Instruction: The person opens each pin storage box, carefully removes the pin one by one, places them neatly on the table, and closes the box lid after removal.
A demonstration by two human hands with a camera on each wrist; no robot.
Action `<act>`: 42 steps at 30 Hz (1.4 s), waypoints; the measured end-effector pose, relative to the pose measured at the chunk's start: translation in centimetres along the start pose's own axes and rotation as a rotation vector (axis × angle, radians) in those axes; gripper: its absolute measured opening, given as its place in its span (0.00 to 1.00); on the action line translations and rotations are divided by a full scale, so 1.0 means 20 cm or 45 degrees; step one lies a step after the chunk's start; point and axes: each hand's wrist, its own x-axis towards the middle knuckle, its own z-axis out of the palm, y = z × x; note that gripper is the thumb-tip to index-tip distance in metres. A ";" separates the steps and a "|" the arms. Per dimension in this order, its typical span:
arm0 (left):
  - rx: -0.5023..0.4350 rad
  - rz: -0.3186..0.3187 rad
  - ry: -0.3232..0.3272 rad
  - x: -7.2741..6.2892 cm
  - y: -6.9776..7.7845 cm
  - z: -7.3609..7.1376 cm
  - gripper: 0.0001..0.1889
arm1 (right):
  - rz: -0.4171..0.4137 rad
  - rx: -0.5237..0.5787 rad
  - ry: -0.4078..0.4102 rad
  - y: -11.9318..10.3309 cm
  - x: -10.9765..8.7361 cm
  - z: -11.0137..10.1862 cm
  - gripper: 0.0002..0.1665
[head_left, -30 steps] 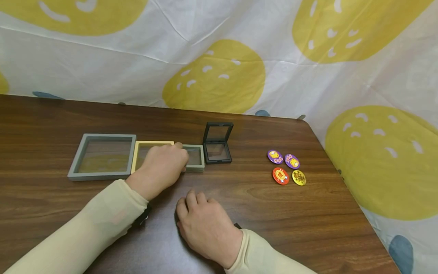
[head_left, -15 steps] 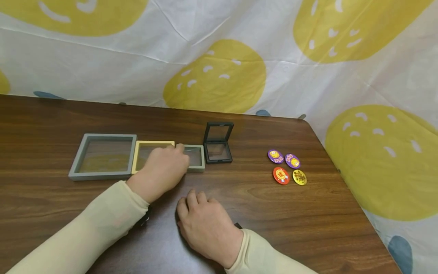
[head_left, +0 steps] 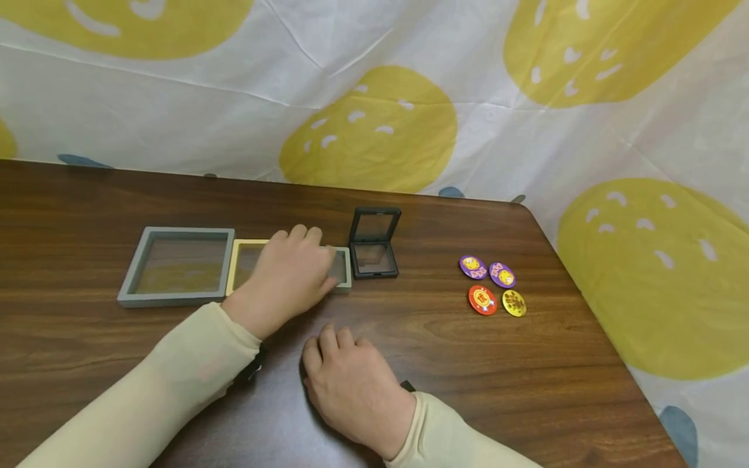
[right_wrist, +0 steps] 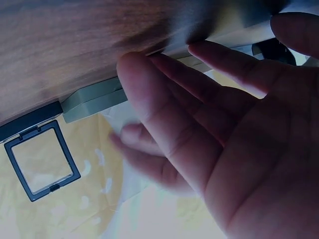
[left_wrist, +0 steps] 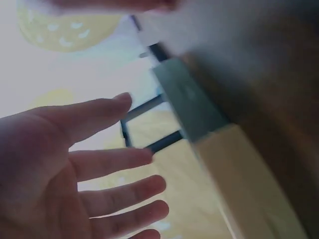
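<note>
My left hand [head_left: 288, 276] hovers over the cream-yellow frame [head_left: 253, 242] and the small grey frame [head_left: 349, 276], hiding much of both. In the left wrist view its fingers are spread and nothing lies between them. To the right of the small grey frame stands a little black display frame [head_left: 374, 275], hinged with its upper half raised. Low on the table, my right hand [head_left: 358, 388] rests with loosely bent fingers, holding nothing. A large grey frame [head_left: 132, 270] with a clear pane lies at the left end of the row.
On the right of the brown wooden table [head_left: 445, 364] lie two purple round badges [head_left: 472, 267], a red badge [head_left: 482, 300] and a gold-yellow badge [head_left: 514, 303]. A white cloth [head_left: 222, 117] with yellow shapes hangs behind the table's back edge.
My left hand has come off the small grey frame, rising slightly to the right with its fingers opening out. The small frame's raised edge looks lower than a second ago. My right hand stays put.
</note>
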 end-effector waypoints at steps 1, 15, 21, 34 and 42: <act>-0.014 -0.010 -0.002 0.01 0.01 -0.01 0.20 | -0.001 -0.004 0.003 0.00 0.00 0.00 0.21; -0.189 0.031 -0.174 0.18 0.10 -0.10 0.43 | 0.011 0.000 0.034 0.01 0.00 0.00 0.21; -0.254 0.088 -0.231 0.23 0.10 -0.09 0.41 | 0.000 -0.013 0.042 0.00 0.00 0.00 0.20; -0.284 0.143 -0.254 0.26 0.09 -0.01 0.41 | 0.003 -0.013 0.030 0.01 0.01 0.00 0.17; -0.251 0.232 -0.112 0.24 0.09 0.01 0.37 | -0.003 -0.016 0.016 0.01 0.00 0.00 0.19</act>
